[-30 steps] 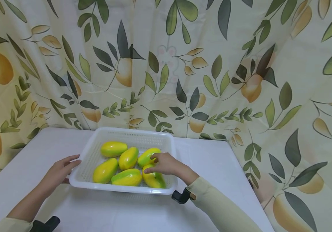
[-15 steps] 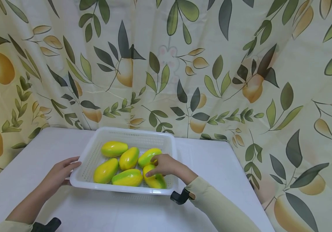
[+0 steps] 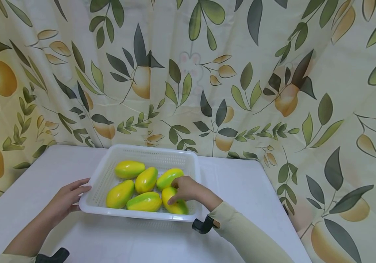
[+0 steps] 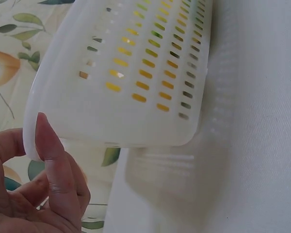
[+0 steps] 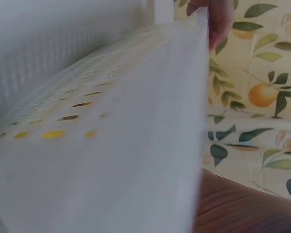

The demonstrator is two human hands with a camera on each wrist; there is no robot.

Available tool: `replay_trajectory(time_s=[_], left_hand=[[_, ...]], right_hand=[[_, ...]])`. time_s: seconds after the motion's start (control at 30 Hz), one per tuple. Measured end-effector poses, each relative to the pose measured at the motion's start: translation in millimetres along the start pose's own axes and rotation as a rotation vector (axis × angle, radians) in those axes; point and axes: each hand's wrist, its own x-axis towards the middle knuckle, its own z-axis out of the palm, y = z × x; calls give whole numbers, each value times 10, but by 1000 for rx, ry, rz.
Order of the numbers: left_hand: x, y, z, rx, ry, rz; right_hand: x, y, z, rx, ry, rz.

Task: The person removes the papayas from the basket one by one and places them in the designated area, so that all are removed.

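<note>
A white plastic basket (image 3: 92, 201) with slotted sides holds several yellow-green mangoes, among them one at its left (image 3: 119, 194). At the basket's left end my left hand (image 3: 64, 199) pinches the rim. In the left wrist view, one digit of the left hand (image 4: 58, 179) lies against the outer side below the rim. My right hand (image 3: 189, 190) reaches over the right side and grips the front right mango (image 3: 179, 207), thumb on its upper surface. The other fingertips of that hand are hidden. Just behind it lies another mango (image 3: 168, 178), partly covered by the hand.
The basket stands on a table with a white cloth (image 3: 125, 241). A curtain (image 3: 188, 91) with leaves and fruit hangs behind the table and along its sides. Black wrist mounts (image 3: 203, 224) sit on both forearms; the right one is close to the basket's front right corner.
My right hand has lowered onto the front right mango, and its thumb has come down over the fruit. The left hand stays at the rim. The basket has hardly moved.
</note>
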Motion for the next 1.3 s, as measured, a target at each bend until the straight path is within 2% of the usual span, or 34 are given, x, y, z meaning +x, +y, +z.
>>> replay_trajectory(time_s=[0.2, 0.73, 1.03, 1.3], left_hand=[[-28, -42, -13, -44, 5, -9], [-119, -69, -77, -72, 18, -25], [-97, -110, -91, -132, -8, -31], [-41, -98, -57, -160, -42, 5]], right_hand=[[-1, -30, 17, 4, -4, -7], [43, -87, 77, -16, 16, -2], [63, -66, 61, 21, 12, 10], [36, 1, 7, 77, 5, 34]])
